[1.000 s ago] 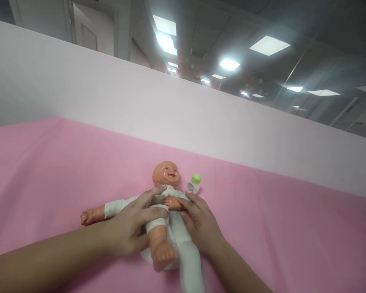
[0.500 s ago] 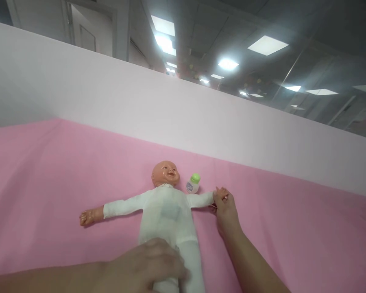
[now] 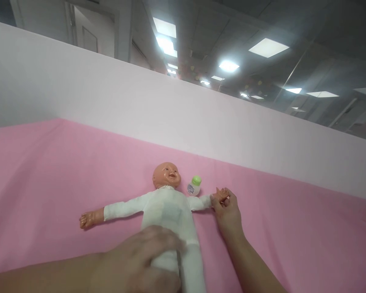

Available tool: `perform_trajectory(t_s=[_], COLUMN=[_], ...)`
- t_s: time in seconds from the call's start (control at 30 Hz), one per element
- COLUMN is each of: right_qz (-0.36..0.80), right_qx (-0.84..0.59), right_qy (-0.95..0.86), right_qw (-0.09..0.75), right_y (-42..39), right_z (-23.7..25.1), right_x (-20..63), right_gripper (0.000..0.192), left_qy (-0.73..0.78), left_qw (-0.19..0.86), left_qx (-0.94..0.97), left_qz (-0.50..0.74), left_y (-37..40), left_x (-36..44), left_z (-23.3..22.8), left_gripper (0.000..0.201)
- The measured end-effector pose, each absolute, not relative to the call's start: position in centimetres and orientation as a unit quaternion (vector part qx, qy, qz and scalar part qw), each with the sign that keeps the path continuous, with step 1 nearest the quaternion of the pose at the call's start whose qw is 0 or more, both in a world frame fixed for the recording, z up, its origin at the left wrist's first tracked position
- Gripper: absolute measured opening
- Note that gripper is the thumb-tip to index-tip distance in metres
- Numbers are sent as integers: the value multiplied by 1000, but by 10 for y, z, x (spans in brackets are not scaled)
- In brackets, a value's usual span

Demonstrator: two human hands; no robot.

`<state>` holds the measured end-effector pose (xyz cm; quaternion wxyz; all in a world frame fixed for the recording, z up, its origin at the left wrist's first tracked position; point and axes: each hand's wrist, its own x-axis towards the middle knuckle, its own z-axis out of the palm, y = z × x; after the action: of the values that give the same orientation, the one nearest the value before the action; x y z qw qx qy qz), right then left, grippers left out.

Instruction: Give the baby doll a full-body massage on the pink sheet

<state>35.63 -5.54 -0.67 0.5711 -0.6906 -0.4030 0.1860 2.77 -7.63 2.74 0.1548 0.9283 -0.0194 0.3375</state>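
A baby doll (image 3: 167, 211) in a white suit is laid on its back on a pink sheet (image 3: 49, 171) that covers the table, with its bald head at twelve o'clock, its arms spread toward nine and three o'clock, and its legs running toward six o'clock. The left hand (image 3: 146, 260) is laid over the doll's hips and upper leg, its fingers curled down around the white cloth in a loose grip, so that the lower body is pressed flat. The right hand (image 3: 227, 213) is set at three o'clock of the body, its thumb and fingers pinched together on the doll's small bare hand at the end of the sleeve. A small bottle with a green cap (image 3: 194, 185) is seen just beside the doll's head, at about two o'clock of it, close above the held arm but apart from both hands. A pale wall panel (image 3: 171, 110) is raised behind the sheet at twelve o'clock. The step in hand is judged to be the laying out of the doll's limbs; for the next move, a gentle pull along the sleeve would be called for, with the hips kept steady.
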Motion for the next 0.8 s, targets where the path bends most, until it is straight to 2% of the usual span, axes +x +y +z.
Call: perform_trajectory(t_s=[0.1, 0.17, 0.27, 0.33, 0.43, 0.63, 0.8], right_qz=[188, 179, 97, 38, 8, 15, 82], right_qx=[-619, -611, -594, -565, -563, -596, -618], right_qy=[-462, -531, -660, -722, -740, -713, -662], right_qw=[606, 559, 449, 397, 368, 369, 416], right_y=[-64, -70, -76, -77, -79, -84, -81], right_z=[0, 2, 1, -2, -8, -9, 2], right_x=[330, 312, 294, 289, 284, 270, 276], right_gripper=[76, 59, 38, 37, 40, 48, 36], left_qy=[53, 94, 125, 126, 130, 136, 92], left_qw=[153, 149, 150, 153, 150, 150, 130], left_qx=[921, 921, 926, 929, 934, 929, 932], left_qz=[353, 347, 322, 313, 298, 310, 325], left_y=[-51, -34, -16, -12, -11, -6, -35], left_x=[22, 19, 17, 17, 17, 7, 8], left_z=[18, 13, 11, 12, 17, 21, 25], left_gripper=[44, 47, 51, 54, 53, 47, 51])
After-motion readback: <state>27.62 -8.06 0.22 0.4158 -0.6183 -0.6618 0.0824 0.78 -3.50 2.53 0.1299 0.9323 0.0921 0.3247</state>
